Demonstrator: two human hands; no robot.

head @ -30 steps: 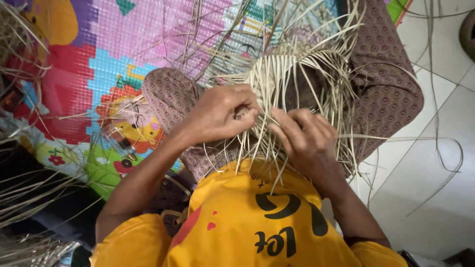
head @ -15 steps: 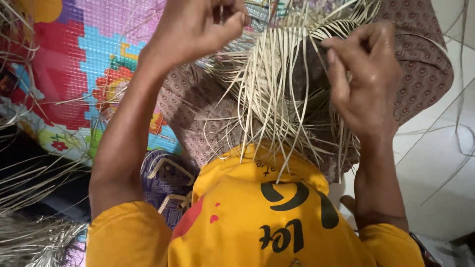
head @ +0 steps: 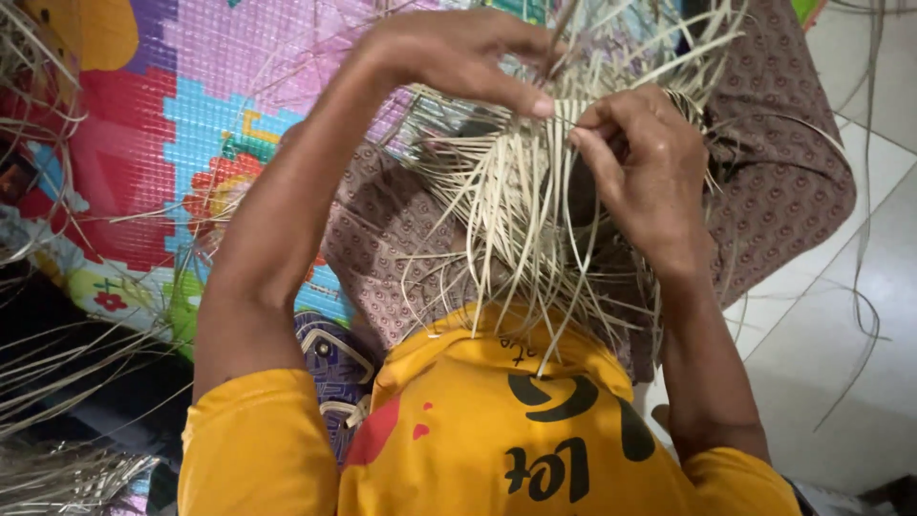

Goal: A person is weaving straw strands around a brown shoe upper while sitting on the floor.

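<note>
Both hands are up at the top of a half-woven piece of pale straw strips (head: 521,205), held over the lap, above the brown patterned cloth (head: 783,162) on the knees; left hand (head: 449,53) arches over the upper edge of the weave, fingers curled together, fingertips pressing down on a strip near the top centre; right hand (head: 645,167) sits just beside it, thumb and forefinger pinching a single strip, other fingers folded behind the work; whether those back fingers grip anything I cannot tell.

Handling, my read: the piece looks very light, thin flat strips, springy rather than stiff; loose ends fan out toward the yellow shirt (head: 497,430) and flick about freely; likely brittle at sharp bends, so a crease would probably crack a strip rather than fold it; surface looks dry and smooth, so a single strip could slip out of a loose pinch.

Where to hold: at the woven core where strips cross and lock, not at the free ends; the free ends carry no load and would just bend away; one hand pinning the crossing, the other working one strip close to the weave gives best control.

Around it: bright patterned play mat (head: 172,143) on the floor at left; more loose straw (head: 57,382) along the mat's lower left edge; pale tiled floor (head: 841,363) at right, a few stray strands lying across it.
</note>
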